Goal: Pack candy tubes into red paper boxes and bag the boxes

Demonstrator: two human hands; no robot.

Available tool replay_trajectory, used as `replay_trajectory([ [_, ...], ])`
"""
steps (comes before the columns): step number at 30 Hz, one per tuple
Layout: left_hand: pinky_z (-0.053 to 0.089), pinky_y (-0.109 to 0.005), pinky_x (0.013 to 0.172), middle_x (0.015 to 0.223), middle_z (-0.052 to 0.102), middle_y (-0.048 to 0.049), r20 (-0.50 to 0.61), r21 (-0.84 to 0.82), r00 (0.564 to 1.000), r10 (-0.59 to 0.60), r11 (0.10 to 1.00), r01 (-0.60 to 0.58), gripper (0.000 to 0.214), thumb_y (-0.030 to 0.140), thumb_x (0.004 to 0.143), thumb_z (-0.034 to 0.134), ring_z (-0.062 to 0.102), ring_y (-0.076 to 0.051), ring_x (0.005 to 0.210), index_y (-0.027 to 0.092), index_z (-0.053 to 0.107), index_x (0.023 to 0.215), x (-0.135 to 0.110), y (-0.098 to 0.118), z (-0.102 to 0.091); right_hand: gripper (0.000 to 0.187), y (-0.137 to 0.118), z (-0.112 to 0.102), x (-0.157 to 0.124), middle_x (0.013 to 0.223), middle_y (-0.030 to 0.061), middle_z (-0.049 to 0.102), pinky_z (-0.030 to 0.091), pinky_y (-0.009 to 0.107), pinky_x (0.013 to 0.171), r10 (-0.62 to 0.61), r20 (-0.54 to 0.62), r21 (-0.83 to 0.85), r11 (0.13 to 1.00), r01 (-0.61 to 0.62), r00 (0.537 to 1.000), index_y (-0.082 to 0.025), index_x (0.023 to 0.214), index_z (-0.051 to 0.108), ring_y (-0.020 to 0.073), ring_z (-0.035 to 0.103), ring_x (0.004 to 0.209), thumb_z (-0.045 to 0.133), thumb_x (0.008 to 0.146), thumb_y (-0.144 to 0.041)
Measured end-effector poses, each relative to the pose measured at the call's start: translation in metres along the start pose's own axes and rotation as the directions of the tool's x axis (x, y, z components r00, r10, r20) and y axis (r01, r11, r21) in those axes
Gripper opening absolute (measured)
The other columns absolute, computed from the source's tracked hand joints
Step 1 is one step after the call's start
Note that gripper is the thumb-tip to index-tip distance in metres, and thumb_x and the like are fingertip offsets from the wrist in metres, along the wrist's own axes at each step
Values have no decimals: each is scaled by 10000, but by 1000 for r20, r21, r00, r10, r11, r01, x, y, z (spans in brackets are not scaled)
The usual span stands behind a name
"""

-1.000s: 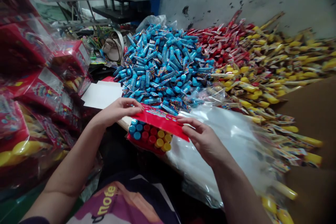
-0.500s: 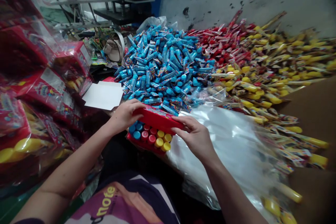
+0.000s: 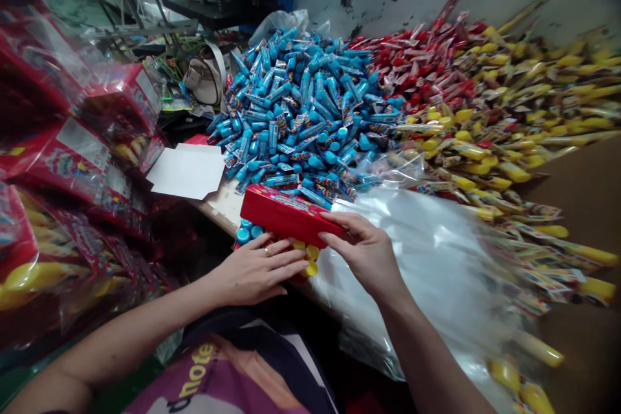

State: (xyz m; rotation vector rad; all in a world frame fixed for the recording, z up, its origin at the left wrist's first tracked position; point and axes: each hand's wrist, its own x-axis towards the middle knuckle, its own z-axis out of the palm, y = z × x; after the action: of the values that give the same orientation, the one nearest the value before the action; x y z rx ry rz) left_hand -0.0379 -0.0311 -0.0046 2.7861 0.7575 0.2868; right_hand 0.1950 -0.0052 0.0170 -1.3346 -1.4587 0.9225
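Observation:
A red cardboard box (image 3: 286,212) stands at the table's front edge with its printed flap raised. Blue caps (image 3: 244,235) and yellow caps (image 3: 311,268) of the tubes packed inside show at its opening; the middle ones are covered by my hand. My left hand (image 3: 257,266), with a ring on one finger, lies flat across the caps, fingers stretched out. My right hand (image 3: 361,242) pinches the right end of the raised flap between thumb and fingers.
Behind the box are heaps of blue tubes (image 3: 295,110), red tubes (image 3: 417,65) and yellow tubes (image 3: 475,149). Clear plastic bags (image 3: 412,259) lie to the right. A white card (image 3: 187,170) sits left, near stacked wrapped red boxes (image 3: 82,155). A brown carton (image 3: 582,187) is far right.
My left hand has let go of the flap's left end and moved down onto the caps. My right hand keeps its hold on the flap. The view has tilted slightly downward.

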Motion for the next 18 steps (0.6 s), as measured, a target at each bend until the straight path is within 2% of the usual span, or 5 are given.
replay_trajectory([
  [2,168,-390,1165,1451,479,-58,21,29,999,28,999,-28,546,393,939,486,395,-219,1369,236,360,1447,0,0,2,249,1,0,-3,985,44,704,563,314,742,6,16,-8,1000,-6,1000,-259,950,760,198,649,912,723,706,-294],
  [6,204,-353,1147,1451,478,-72,-9,104,997,79,992,-77,547,407,950,465,403,-193,1360,187,370,1441,-7,2,3,255,4,0,-11,991,49,697,566,303,730,18,47,-33,999,-16,999,-267,962,758,197,651,908,727,710,-282],
  [12,221,-333,1136,1437,498,-21,-91,142,991,94,987,-81,481,407,959,452,437,-170,1329,203,442,1394,-15,5,7,241,9,1,-18,1016,45,694,575,299,727,-4,21,-51,999,6,1000,-286,971,754,199,655,930,722,732,-285],
  [18,212,-337,1147,1440,492,-24,-113,131,989,91,989,-76,489,400,958,456,449,-177,1323,195,429,1401,-17,6,9,234,14,6,-28,991,38,693,587,276,712,-71,30,-130,989,75,997,-269,989,739,185,663,913,703,760,-244],
])
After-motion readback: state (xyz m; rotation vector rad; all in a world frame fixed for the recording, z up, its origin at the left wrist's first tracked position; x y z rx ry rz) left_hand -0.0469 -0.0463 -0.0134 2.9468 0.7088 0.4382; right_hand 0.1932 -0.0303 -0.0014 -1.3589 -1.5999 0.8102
